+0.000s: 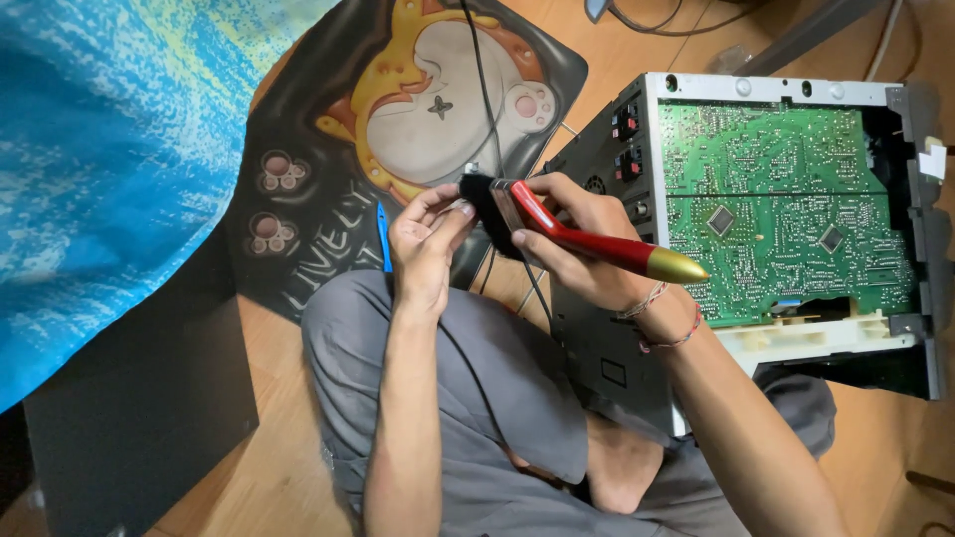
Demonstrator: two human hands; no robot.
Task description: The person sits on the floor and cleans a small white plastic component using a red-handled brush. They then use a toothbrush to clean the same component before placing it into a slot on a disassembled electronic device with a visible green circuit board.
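My right hand (572, 244) grips a paintbrush with a red handle (597, 247), a gold end and black bristles (487, 211). The bristles press against a small part pinched between the fingertips of my left hand (426, 244); the part is mostly hidden by fingers and bristles. Both hands hover above my lap, over grey trousers (497, 398). To the right stands an opened electronic device with a green circuit board (786, 209) in a grey metal frame (597, 348).
A dark mat with a cartoon animal picture (438, 89) lies on the wooden floor (269, 467), with a blue plastic pry tool (384, 239) on it. A blue patterned cloth (109, 149) fills the left. A black cable (482, 80) crosses the mat. A dark panel (139, 398) lies lower left.
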